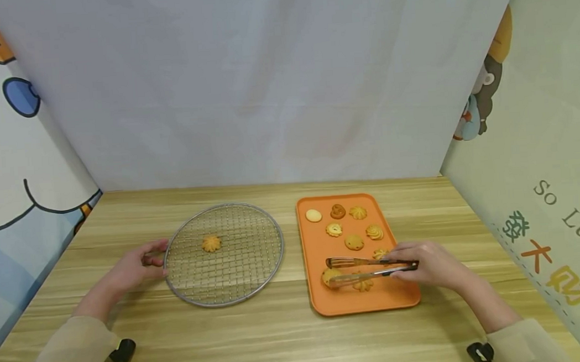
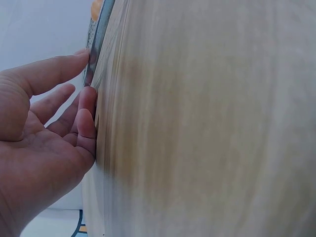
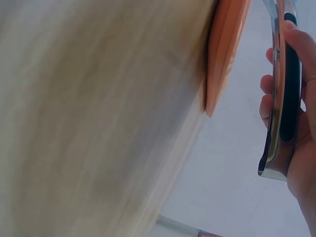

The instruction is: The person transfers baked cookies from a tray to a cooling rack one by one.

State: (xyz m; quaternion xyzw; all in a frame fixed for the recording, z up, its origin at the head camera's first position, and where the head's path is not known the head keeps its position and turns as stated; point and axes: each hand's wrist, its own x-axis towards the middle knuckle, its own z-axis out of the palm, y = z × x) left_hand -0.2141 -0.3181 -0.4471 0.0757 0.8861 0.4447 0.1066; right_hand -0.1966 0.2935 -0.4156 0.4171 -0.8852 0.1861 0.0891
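**Tongs over the cookie tray, a hand at the rack's rim**

While the head view looks down on a wooden table (image 1: 279, 336), the right hand (image 1: 432, 263) grips a pair of metal tongs (image 1: 370, 269) by their black-sided handle end, fingers curled round both arms. The tong tips lie over the near left part of an orange tray (image 1: 322, 306), spread around a cookie (image 1: 329, 277); whether they touch it cannot be told. More cookies lie on the tray, among them a pale round one (image 1: 314, 215) at the far left. To the left of the tray, just apart from it, sits a round wire rack (image 1: 255, 271) with a single flower-shaped cookie (image 1: 211, 243) on its mesh. The left hand (image 1: 133, 268) rests on the table at the rack's left rim, fingers relaxed and lightly spread, fingertips at the metal edge.

From the left wrist, the open palm (image 2: 39, 158) shows with the fingers nearly straight; the fingertips (image 2: 86, 106) touch the rack's metal rim (image 2: 98, 44), which lies on the blurred wood.

From the right wrist, the fingers (image 3: 296, 44) wrap the tongs' handle (image 3: 284, 98), pressing its steel arms toward each other, just beside the edge of the orange tray (image 3: 224, 54).
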